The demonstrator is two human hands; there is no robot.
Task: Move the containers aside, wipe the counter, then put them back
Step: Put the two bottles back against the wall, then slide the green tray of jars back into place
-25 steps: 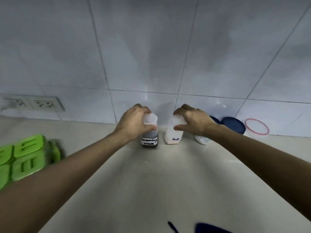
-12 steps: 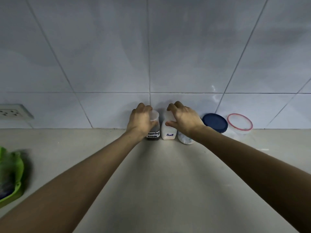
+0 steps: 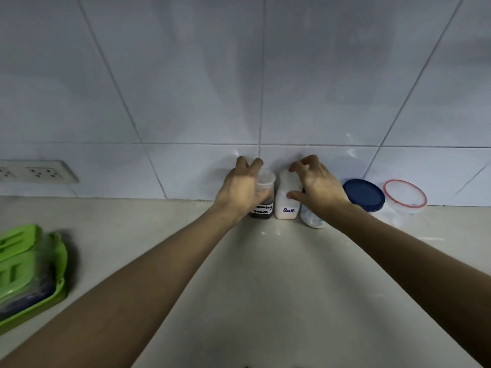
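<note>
Far left: green tray (image 3: 32, 264), well apart. Left hand (image 3: 240, 191) clamped round seasoning sauce jar (image 3: 263, 200), thumb in front, fingers behind toward wall. Touching on its right: Salt bottle (image 3: 287, 200), right hand (image 3: 317, 185) clamped from above and right. Both upright on counter (image 3: 265, 288) against wall tiles, long axes vertical, labels facing camera. Probably being set back; release means opening straight off, no sideways pull

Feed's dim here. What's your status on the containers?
Left hand on seasoning sauce jar. Right hand on salt bottle. Both standing at wall.
</note>
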